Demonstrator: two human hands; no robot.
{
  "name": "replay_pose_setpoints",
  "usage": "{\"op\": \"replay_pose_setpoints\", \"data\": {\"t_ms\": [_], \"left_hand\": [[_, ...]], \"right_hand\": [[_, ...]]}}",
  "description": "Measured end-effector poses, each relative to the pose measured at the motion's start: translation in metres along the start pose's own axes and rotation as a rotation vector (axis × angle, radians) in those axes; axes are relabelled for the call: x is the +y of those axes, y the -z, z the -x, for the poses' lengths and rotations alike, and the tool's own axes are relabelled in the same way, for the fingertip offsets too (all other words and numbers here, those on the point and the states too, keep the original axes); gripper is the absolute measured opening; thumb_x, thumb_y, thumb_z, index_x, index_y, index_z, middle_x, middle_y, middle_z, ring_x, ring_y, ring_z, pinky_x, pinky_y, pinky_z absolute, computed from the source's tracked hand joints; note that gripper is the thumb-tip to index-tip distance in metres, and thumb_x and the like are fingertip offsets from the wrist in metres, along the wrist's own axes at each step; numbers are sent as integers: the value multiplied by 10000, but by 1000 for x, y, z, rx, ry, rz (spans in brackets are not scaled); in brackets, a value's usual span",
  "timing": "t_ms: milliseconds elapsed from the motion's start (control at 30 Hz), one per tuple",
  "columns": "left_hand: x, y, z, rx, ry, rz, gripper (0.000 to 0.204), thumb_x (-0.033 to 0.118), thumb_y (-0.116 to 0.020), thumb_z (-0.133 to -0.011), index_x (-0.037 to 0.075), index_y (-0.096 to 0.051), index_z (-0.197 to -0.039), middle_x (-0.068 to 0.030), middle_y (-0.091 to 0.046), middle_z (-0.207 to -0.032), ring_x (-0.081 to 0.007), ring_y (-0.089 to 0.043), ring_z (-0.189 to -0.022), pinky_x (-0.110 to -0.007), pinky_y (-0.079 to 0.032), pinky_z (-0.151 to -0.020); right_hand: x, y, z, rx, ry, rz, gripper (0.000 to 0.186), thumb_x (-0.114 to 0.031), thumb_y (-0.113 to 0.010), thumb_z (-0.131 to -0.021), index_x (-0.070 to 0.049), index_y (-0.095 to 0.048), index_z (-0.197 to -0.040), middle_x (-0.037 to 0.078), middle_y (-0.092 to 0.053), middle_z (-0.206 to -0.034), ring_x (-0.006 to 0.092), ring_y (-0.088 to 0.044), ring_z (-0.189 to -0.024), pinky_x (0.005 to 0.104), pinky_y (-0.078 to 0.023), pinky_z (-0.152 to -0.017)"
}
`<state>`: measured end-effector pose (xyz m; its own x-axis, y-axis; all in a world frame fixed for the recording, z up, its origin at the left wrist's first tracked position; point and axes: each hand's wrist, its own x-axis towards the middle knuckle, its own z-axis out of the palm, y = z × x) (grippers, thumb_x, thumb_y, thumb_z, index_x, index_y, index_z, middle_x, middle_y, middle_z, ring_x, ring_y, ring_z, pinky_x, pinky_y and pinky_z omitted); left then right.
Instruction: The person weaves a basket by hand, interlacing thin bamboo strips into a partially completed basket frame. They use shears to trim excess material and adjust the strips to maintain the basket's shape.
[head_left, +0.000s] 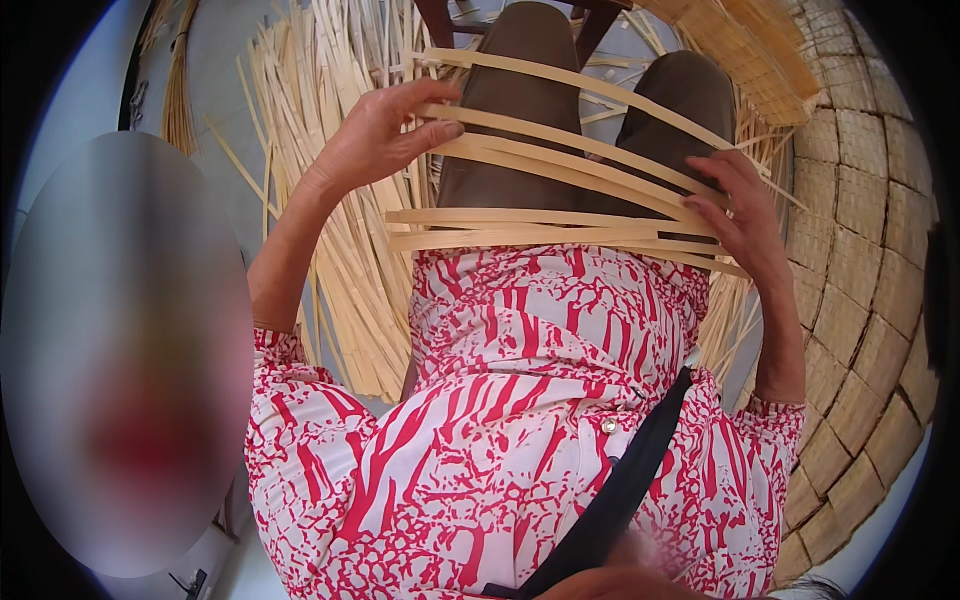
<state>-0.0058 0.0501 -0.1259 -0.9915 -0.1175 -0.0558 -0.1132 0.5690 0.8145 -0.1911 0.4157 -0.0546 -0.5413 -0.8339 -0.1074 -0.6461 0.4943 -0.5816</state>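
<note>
Several pale, flat bamboo strips (560, 134) stretch across my lap between my two hands, bowing slightly. My left hand (385, 130) has the left ends of the middle strips between its thumb and fingers. On the other side, my right hand (738, 205) grips their right ends, its thumb and fingers curled round them. A separate strip (590, 82) arches over my knees, beyond the others. Closer to my waist, another group of strips (540, 228) lies side by side over my thighs, with uneven ends.
Loose strips (330, 190) form a large heap on the floor to my left. Woven mats (845, 260) are piled along my right side, with another woven piece (745, 55) at the far right. A bundle of strips (178, 95) stands at the far left. A wooden stool (600, 30) stands beyond my knees.
</note>
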Motion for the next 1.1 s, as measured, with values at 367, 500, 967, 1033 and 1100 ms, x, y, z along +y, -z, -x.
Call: {"op": "replay_pose_setpoints", "data": {"t_ms": [367, 500, 967, 1033, 1100], "left_hand": [[-8, 11, -6, -241, 234, 335, 194, 206, -681, -936, 18, -684, -983, 22, -642, -805, -57, -560, -765, -250, -487, -705], [-7, 18, -11, -142, 105, 217, 212, 233, -673, -942, 24, -681, -979, 25, -641, -820, -53, -554, -779, -235, -474, -701], [-33, 28, -26, 9, -28, 322, 244, 256, -697, -926, 44, -678, -1044, 20, -613, -830, -50, -513, -724, -219, -456, -660], [-22, 17, -25, 65, -4, 378, 265, 260, -711, -913, 50, -673, -1070, 18, -623, -832, -51, -523, -724, -216, -463, -663], [-21, 12, -24, 67, 47, 429, 327, 260, -735, -892, 59, -654, -1137, 2, -658, -861, -55, -553, -736, -213, -484, -672]], "right_hand": [[0, -3, -20, -197, 87, 19, 150, -120, -672, -857, -18, -571, -899, 121, -569, -811, 324, -552, -810, 390, -438, -748], [3, -5, -18, -208, -37, -161, 153, -143, -626, -927, -15, -541, -925, 91, -543, -759, 209, -520, -705, 319, -436, -677], [-12, -5, -31, -220, -77, -359, 152, -156, -563, -983, -16, -563, -1042, 25, -603, -895, 78, -531, -821, 237, -453, -755], [-1, 1, -31, -315, -159, -342, 149, -143, -578, -967, -5, -583, -1023, 19, -612, -859, 75, -533, -805, 233, -455, -756], [4, 4, -32, -360, -220, -366, 145, -135, -590, -954, 5, -600, -993, 14, -620, -823, 74, -532, -786, 233, -455, -749]]}}
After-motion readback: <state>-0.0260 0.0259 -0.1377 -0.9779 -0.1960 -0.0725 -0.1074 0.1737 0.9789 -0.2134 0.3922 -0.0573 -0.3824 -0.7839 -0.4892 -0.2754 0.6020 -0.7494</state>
